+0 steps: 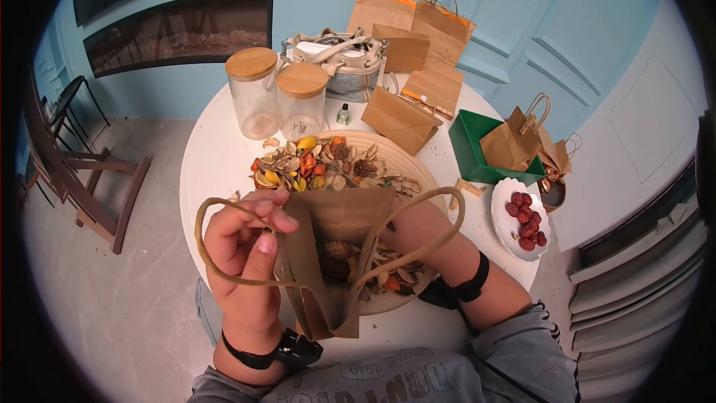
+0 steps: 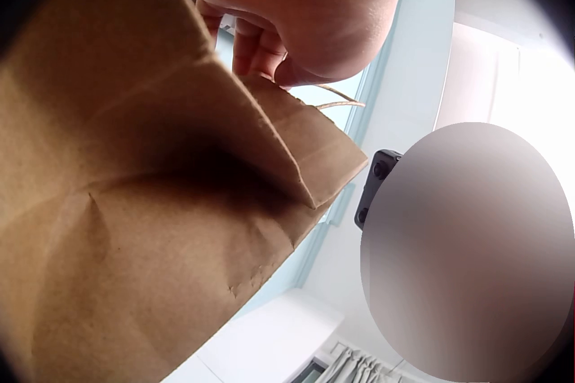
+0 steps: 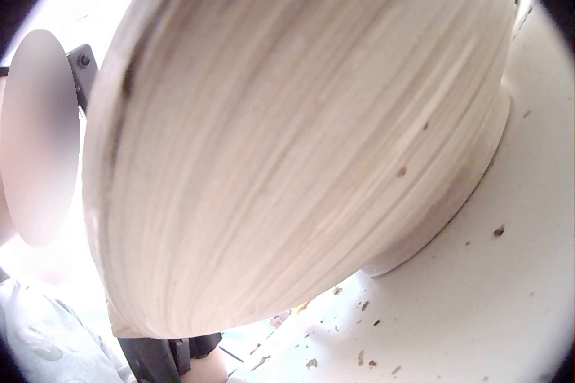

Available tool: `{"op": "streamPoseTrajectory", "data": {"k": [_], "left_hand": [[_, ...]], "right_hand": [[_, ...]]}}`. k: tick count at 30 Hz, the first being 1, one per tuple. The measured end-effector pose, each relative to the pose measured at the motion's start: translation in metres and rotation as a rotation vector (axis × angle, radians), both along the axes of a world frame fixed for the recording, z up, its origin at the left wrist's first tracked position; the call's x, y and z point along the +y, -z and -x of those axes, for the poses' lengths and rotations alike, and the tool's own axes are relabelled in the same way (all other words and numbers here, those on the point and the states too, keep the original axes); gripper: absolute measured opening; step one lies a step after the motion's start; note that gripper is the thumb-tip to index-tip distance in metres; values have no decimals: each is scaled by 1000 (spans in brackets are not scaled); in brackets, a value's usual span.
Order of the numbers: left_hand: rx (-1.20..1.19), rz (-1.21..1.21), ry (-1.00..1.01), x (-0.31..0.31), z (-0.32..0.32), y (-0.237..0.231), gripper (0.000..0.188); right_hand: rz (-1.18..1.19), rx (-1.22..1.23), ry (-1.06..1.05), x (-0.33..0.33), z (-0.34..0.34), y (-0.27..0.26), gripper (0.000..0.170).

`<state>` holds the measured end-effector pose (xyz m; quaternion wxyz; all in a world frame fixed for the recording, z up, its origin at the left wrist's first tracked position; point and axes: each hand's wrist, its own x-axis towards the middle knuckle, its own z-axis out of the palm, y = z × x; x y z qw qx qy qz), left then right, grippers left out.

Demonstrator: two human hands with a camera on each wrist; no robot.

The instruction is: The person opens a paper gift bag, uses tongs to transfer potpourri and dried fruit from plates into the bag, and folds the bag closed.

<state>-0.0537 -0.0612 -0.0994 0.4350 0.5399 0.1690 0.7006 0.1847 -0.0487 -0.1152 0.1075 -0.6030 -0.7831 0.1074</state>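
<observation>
Paper bag (image 1: pixel 335 213) across the near side of a broad bowl (image 1: pixel 409 160) of dried petals (image 1: pixel 287 163) in the head view, mouth turned up toward the camera. Grasps the bag's left upper edge with thumb and fingers of the left hand (image 1: pixel 242 257), left handle loop (image 1: pixel 199 235) crossing that hand. Right hand (image 1: pixel 424 233) at the bag's right side, fingers hidden in the head view and absent from the right wrist view; grip there impossible to tell. Note a pine cone (image 1: pixel 337 249) visible through the open mouth, apparently inside. Chief hazard, in judgement: folding-in of the mouth, owing to a visible hold on one side only and to thin, creased paper; probable consequence, petals spilled onto the white table (image 1: pixel 205 142). Second hazard: snagging of the right handle loop (image 1: pixel 447 189), lying across the right hand, on the wrist strap (image 1: pixel 475 282) during any withdrawal; probable consequence, a jerked or tipped bag. Third hazard: tilting of the bowl through wrist pressure on its rim, given the flared wall close before the right wrist camera. Also possible: tearing of the upper edge under too hard a pinch.
</observation>
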Motion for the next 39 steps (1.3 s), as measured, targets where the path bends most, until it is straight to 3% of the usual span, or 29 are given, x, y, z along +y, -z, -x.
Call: {"op": "streamPoseTrajectory", "data": {"k": [39], "left_hand": [[94, -27, -19, -2, 1, -2, 27]], "right_hand": [[-79, -17, -84, 8, -10, 23, 35]]}}
